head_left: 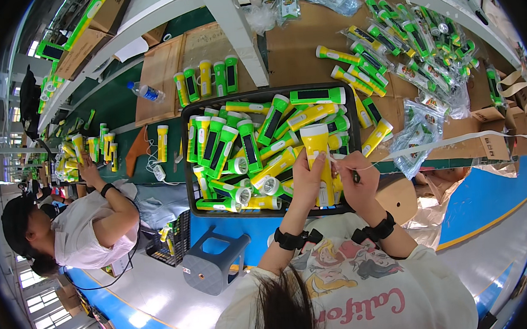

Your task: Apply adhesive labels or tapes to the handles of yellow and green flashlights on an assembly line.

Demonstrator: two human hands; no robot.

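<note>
My left hand is wrapped round a yellow flashlight with a white head, held upright over the near side of a black tray. My right hand is closed in a fist close to the flashlight's right side. A small dark end of something shows between its fingers, too little to name. From near this hand a thin white strip stretches to the right. Many green and yellow flashlights lie piled in the tray, some with dark panels facing up, some with lenses showing.
Bagged flashlights heap at the far right, beside clear plastic bags. Several flashlights stand in a row behind the tray. A grey post rises beyond it. At left, a co-worker handles flashlights; a grey stool stands between us.
</note>
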